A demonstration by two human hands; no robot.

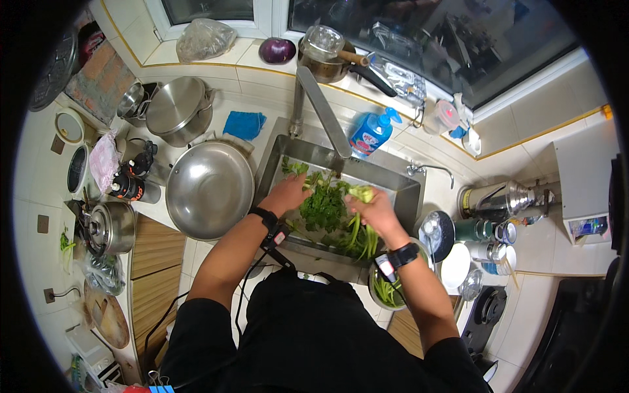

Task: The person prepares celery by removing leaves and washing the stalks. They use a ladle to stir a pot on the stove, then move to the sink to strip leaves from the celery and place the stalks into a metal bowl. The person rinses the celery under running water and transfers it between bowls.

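A stainless steel sink [415, 196] lies before me with leafy green celery [322, 206] spread across its basin. Over the right part of the basin, my right hand [373, 206] grips a bunch of celery stalks [361, 238] by the pale ends, the rest hanging down below. My left hand [289, 192] is at the left side of the basin, its fingers at some green leaves and a stalk; whether they close on it is hard to see. A metal bowl [388, 307] with green stalks sits by the near right corner of the sink, partly under my right forearm.
A large steel wok [210, 191] stands left of the sink, near a lidded steel pot [177, 110] and a blue cloth [244, 125]. The faucet [324, 113] reaches over the basin beside a blue soap bottle [371, 133]. White bowls [455, 265] and a dark pan [443, 236] are at the right.
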